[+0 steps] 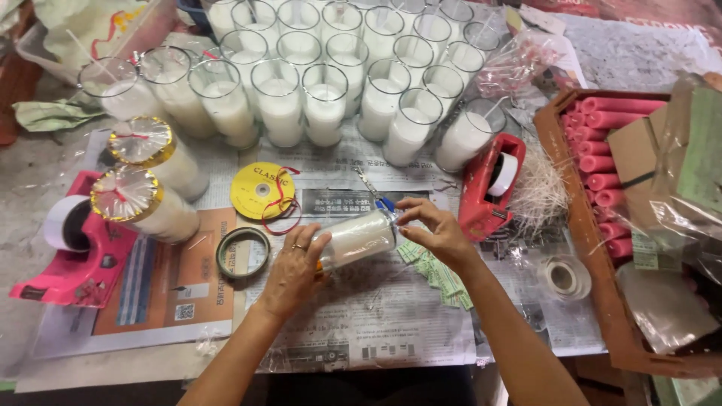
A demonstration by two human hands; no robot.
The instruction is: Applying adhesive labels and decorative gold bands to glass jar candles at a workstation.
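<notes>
Left hand (295, 272) grips the base of a glass candle (355, 238), held on its side above the newspaper-covered bench (391, 316). Right hand (435, 229) pinches clear wrap at its mouth. Two wrapped candles (139, 177) with gold bands lie finished at left, beside the pink tape dispenser (71, 244). Behind stand many bare candles (323, 75), still unwrapped. So it looks early: two done, one in hand, plenty left. A ribbon spool (262, 190) and red dispenser (489, 184) sit close by.
</notes>
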